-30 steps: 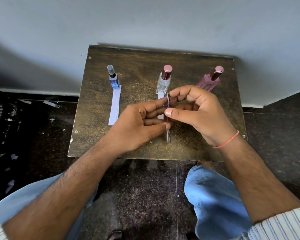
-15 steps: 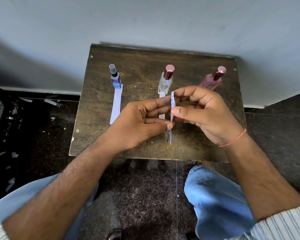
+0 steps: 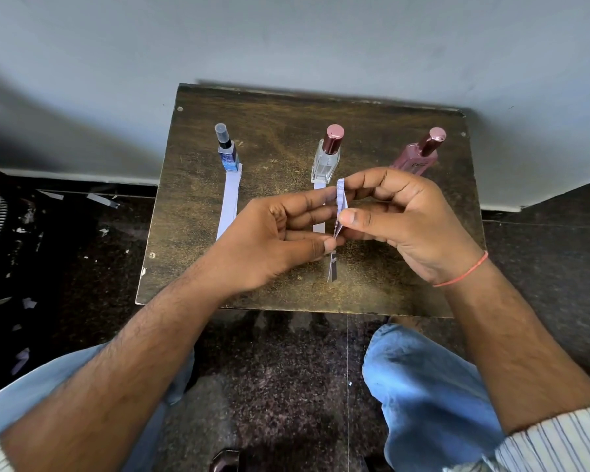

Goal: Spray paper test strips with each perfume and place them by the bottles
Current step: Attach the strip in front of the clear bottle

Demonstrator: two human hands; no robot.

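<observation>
We are holding a folded paper strip [image 3: 339, 212] between both hands above the small brown table [image 3: 286, 124], edge-on to us, so its faces are mostly hidden. Our left hand [image 3: 276, 247] is pinching its lower part between thumb and fingertips, and our right hand [image 3: 406, 219] is pinching it higher up, thumb against curled fingers. Beyond our left hand a small blue bottle [image 3: 228, 155] with a clear cap is standing, a pale strip [image 3: 229, 206] lying flat from its base toward us. Just beyond the held strip a clear bottle [image 3: 327, 161] with a rose cap is standing, and a second flat strip [image 3: 320, 212] is running from its base under our fingers, partly covered. Beyond our right hand a pink bottle [image 3: 414, 158] is showing dark letters that look like "DG", the knuckles covering its lower part. There is faint print on the held strip, too small to read. An orange thread band [image 3: 464, 272] is circling our right wrist. Bare tabletop is lying open to the right of our right hand and near the front edge beneath our wrists. Paper scraps [image 3: 99, 199] are littering the dark floor [image 3: 286, 386] left of our left arm, and our blue-jeaned knees [image 3: 423, 386] are sitting below the table edge.
</observation>
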